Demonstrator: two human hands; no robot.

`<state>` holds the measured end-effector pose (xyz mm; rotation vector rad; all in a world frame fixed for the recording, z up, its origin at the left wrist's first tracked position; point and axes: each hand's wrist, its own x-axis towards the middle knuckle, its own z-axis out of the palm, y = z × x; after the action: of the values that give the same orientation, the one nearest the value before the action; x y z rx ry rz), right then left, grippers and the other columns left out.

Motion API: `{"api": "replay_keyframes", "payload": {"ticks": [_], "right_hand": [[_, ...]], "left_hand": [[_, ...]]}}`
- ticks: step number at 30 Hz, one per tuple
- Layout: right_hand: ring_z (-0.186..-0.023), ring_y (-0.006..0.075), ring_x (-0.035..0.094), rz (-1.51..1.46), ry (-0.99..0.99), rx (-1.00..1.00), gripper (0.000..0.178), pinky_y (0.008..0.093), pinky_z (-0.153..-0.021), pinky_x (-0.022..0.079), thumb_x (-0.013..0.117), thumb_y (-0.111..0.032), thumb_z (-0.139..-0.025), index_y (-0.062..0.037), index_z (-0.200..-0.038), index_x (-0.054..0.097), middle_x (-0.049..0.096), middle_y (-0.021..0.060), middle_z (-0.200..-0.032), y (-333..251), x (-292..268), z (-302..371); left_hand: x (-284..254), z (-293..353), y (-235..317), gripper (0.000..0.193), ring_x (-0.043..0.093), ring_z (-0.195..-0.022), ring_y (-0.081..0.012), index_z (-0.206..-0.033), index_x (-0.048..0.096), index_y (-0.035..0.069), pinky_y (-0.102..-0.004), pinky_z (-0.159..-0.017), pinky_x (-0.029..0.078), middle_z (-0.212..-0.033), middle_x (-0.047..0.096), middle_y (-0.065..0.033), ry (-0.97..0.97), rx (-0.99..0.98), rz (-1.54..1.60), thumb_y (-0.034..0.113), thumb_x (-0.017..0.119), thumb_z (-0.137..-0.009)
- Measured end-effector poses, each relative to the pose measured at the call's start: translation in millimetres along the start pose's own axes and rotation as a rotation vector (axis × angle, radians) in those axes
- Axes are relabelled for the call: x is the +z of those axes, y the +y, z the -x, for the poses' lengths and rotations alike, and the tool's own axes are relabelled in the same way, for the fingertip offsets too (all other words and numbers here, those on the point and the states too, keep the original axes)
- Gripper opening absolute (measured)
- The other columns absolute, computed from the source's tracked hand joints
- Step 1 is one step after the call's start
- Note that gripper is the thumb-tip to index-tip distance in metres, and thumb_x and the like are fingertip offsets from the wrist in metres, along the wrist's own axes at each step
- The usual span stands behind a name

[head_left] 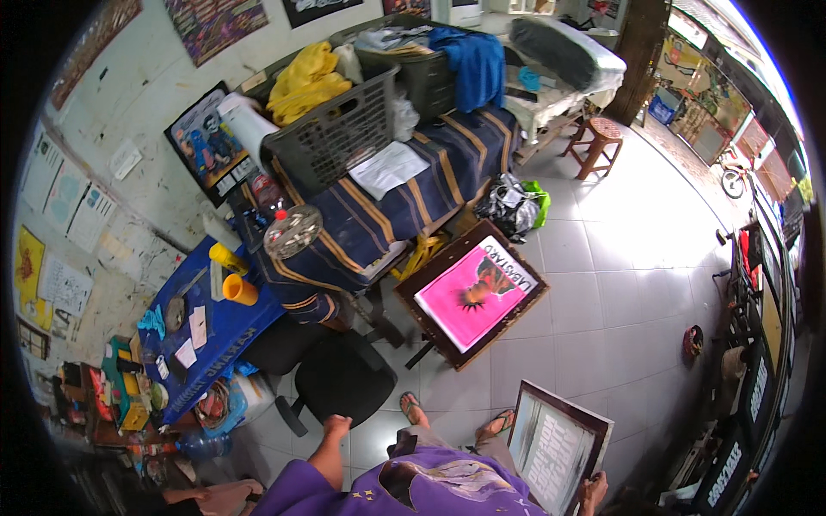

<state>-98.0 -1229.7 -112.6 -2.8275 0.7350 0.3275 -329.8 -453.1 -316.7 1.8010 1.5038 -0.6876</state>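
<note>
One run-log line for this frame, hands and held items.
left hand: free, above black chair | right hand: gripping dark-framed screen | pink-print frame: leaning at striped table

The white tiled floor point(619, 267) is carrying a framed pink print point(471, 292), a black swivel chair point(342, 378) and a wooden stool point(600, 142).

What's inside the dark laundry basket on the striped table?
The dark basket holds crumpled yellow cloth and something pale beside it; whatever lies deeper is covered by them.

A pink print fills the dark-brown frame point(471, 292), beside a navy cloth point(379, 206) with gold stripes.
</note>
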Motion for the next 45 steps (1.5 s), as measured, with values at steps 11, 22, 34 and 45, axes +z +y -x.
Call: {"api": "replay_keyframes", "payload": {"ticks": [11, 22, 34, 45], "right_hand": [[-0.095, 0.0414, 0.057, -0.396, 0.221, -0.478, 0.029, 0.0503, -0.083, 0.046, 0.074, 0.000, -0.077, -0.0022, -0.102, 0.059, 0.058, 0.0181, -0.095, -99, -55, -142], [-0.099, 0.0337, 0.062, -0.419, 0.272, -0.566, 0.028, 0.0455, -0.092, 0.045, 0.083, -0.013, -0.080, -0.0058, -0.104, 0.070, 0.069, 0.0103, -0.098, -140, -177, -361], [-0.105, 0.0172, 0.067, -0.128, 0.216, -0.830, 0.030, 0.0522, -0.120, 0.025, 0.080, -0.024, -0.085, -0.0179, -0.114, 0.073, 0.073, -0.0026, -0.104, -235, -315, -647], [-0.104, 0.0132, 0.067, -0.144, 0.199, -1.025, 0.012, 0.0530, -0.123, 0.023, 0.070, -0.020, -0.091, -0.0209, -0.103, 0.072, 0.072, -0.0062, -0.098, -321, -346, -933]], "left_hand": [[89, 99, 277, 0.036, 0.076, -0.082, -0.0203, -0.111, 0.074, -0.001, -0.0340, -0.067, 0.062, -0.098, 0.078, -0.0128, -0.072, 0.266, 0.262, 0.030, 0.077, -0.094], [231, 162, 460, 0.032, 0.074, -0.082, -0.0190, -0.119, 0.069, -0.004, -0.0325, -0.070, 0.063, -0.100, 0.076, -0.0132, -0.196, 0.479, 0.285, 0.020, 0.072, -0.099], [295, 340, 983, 0.024, 0.065, -0.078, -0.0313, -0.101, 0.074, 0.000, -0.0370, -0.070, 0.053, -0.087, 0.070, -0.0139, 0.527, 1.256, 0.299, 0.020, 0.061, -0.105], [420, 520, 1386, 0.038, 0.065, -0.103, -0.0312, -0.110, 0.073, 0.009, -0.0435, -0.094, 0.052, -0.106, 0.070, -0.0076, -0.111, 2.047, -0.459, 0.033, 0.086, -0.082]]}}
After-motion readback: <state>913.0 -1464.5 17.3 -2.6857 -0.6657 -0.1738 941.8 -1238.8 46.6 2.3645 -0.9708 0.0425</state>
